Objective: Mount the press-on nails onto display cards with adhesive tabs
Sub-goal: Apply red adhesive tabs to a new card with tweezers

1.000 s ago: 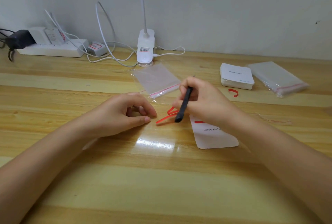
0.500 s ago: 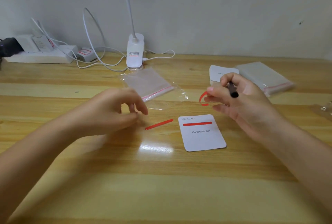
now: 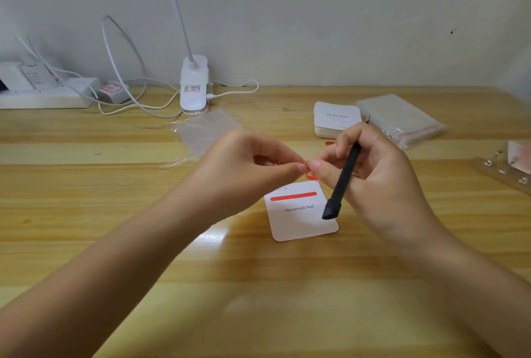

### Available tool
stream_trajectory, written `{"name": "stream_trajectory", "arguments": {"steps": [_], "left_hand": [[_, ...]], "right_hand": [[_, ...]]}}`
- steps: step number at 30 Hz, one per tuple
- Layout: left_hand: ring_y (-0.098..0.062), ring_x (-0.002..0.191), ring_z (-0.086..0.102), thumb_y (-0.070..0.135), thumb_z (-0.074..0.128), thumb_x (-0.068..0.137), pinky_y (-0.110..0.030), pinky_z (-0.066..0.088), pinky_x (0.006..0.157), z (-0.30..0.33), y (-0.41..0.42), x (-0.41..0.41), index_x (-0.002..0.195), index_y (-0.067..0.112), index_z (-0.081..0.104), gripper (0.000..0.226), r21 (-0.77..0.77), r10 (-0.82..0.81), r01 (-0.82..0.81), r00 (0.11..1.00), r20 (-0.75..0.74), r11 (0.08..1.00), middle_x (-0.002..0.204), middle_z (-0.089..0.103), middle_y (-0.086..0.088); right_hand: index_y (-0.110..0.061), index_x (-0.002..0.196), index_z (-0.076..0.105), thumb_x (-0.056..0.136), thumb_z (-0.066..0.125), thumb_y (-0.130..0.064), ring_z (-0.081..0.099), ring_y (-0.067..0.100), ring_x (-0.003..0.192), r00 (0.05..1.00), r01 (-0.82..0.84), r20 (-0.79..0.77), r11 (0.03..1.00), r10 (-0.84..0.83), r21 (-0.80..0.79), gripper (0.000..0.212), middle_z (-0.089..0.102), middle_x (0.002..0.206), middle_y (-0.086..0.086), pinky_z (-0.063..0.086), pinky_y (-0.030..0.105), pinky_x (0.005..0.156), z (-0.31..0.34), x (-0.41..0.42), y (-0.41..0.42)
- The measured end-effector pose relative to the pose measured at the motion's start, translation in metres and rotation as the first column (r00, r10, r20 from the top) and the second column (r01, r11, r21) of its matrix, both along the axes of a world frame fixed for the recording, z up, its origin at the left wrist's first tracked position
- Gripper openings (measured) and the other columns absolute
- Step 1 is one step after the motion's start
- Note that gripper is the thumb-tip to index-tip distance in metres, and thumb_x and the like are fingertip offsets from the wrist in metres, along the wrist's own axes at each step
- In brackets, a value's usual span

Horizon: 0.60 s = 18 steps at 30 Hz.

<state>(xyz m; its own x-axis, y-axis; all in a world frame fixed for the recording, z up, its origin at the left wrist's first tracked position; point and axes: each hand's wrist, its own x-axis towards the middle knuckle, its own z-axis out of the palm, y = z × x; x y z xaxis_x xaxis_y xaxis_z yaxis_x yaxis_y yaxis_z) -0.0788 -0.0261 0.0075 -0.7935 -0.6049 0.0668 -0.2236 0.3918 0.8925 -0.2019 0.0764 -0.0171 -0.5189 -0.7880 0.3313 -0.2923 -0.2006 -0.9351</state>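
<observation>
The left hand (image 3: 247, 168) and right hand (image 3: 370, 173) meet fingertip to fingertip just above the card (image 3: 301, 222) on the desk (image 3: 115, 242), pinching a small red strip (image 3: 311, 175) between them; the right also grips a black tool (image 3: 342, 182), tip pointing down. The card, with one red strip (image 3: 293, 196) stuck across its top, lies just below both hands. To do this well, I would peel slowly, keep the pinch light so the adhesive does not fold onto itself, and lay it parallel beneath the first.

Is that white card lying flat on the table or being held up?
Flat on the table. The card lies face up with its red strip showing; both hands are above it, not touching.
</observation>
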Motion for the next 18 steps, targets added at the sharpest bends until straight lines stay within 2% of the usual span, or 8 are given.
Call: {"name": "stream_trajectory", "arguments": {"steps": [3, 5, 8, 11, 14, 18], "left_hand": [[-0.001, 0.07, 0.065, 0.029, 0.069, 0.073, -0.016, 0.05, 0.062, -0.001, 0.0, -0.002, 0.071, 0.031, 0.073, 0.005, 0.019, 0.018, -0.018, 1.0, 0.017, 1.0, 0.072, 0.072, 0.01], [0.006, 0.063, 0.061, 0.027, 0.069, 0.075, -0.008, 0.046, 0.053, -0.001, 0.0, -0.003, 0.07, 0.032, 0.074, 0.008, 0.036, 0.034, -0.035, 0.999, 0.018, 0.999, 0.069, 0.071, 0.013], [0.011, 0.056, 0.056, 0.027, 0.068, 0.076, -0.004, 0.038, 0.047, -0.001, 0.0, -0.004, 0.067, 0.032, 0.074, 0.011, 0.083, 0.051, -0.053, 0.998, 0.025, 0.995, 0.06, 0.067, 0.017], [0.008, 0.049, 0.052, 0.033, 0.067, 0.073, -0.009, 0.041, 0.049, -0.003, -0.002, -0.005, 0.065, 0.027, 0.074, 0.012, 0.142, 0.069, -0.074, 0.997, 0.041, 0.987, 0.053, 0.062, 0.017], [0.006, 0.05, 0.051, 0.033, 0.069, 0.072, -0.018, 0.042, 0.056, -0.004, -0.002, -0.006, 0.066, 0.025, 0.075, 0.012, 0.232, 0.062, -0.078, 0.995, 0.076, 0.969, 0.058, 0.063, 0.013], [0.006, 0.052, 0.05, 0.028, 0.072, 0.071, -0.019, 0.041, 0.054, -0.007, -0.003, -0.006, 0.067, 0.026, 0.076, 0.006, 0.272, 0.057, -0.082, 0.994, 0.095, 0.959, 0.064, 0.067, 0.01]], "right_hand": [[-0.016, 0.069, 0.044, 0.075, 0.069, 0.003, 0.059, 0.002, 0.064, 1.0, 0.007, -0.004, 1.0, -0.007, -0.012, 0.031, 0.059, 0.067, -0.001, 0.051, 0.016, 0.061, -0.002, 0.0, 0.0], [-0.016, 0.069, 0.044, 0.075, 0.07, 0.002, 0.061, 0.003, 0.065, 1.0, 0.012, -0.022, 1.0, -0.013, -0.023, 0.032, 0.061, 0.067, 0.001, 0.053, 0.019, 0.063, -0.003, 0.0, 0.0], [-0.017, 0.068, 0.045, 0.074, 0.071, -0.001, 0.063, 0.003, 0.069, 0.996, 0.034, -0.077, 0.999, -0.037, -0.038, 0.031, 0.064, 0.074, 0.006, 0.051, 0.015, 0.065, -0.006, 0.0, 0.001], [-0.017, 0.068, 0.047, 0.073, 0.073, -0.009, 0.065, 0.003, 0.074, 0.984, 0.069, -0.163, 0.997, -0.075, -0.043, 0.028, 0.065, 0.076, 0.006, 0.049, 0.012, 0.064, -0.009, 0.002, 0.002], [-0.021, 0.068, 0.048, 0.072, 0.073, -0.023, 0.062, 0.008, 0.074, 0.954, 0.113, -0.273, 0.993, -0.12, -0.041, 0.025, 0.064, 0.076, 0.003, 0.052, 0.018, 0.064, -0.01, 0.004, 0.002], [-0.03, 0.071, 0.047, 0.075, 0.074, -0.015, 0.061, 0.012, 0.074, 0.896, 0.114, -0.425, 0.992, -0.126, -0.055, 0.031, 0.063, 0.075, -0.005, 0.051, 0.026, 0.069, -0.013, 0.003, 0.003]]}}
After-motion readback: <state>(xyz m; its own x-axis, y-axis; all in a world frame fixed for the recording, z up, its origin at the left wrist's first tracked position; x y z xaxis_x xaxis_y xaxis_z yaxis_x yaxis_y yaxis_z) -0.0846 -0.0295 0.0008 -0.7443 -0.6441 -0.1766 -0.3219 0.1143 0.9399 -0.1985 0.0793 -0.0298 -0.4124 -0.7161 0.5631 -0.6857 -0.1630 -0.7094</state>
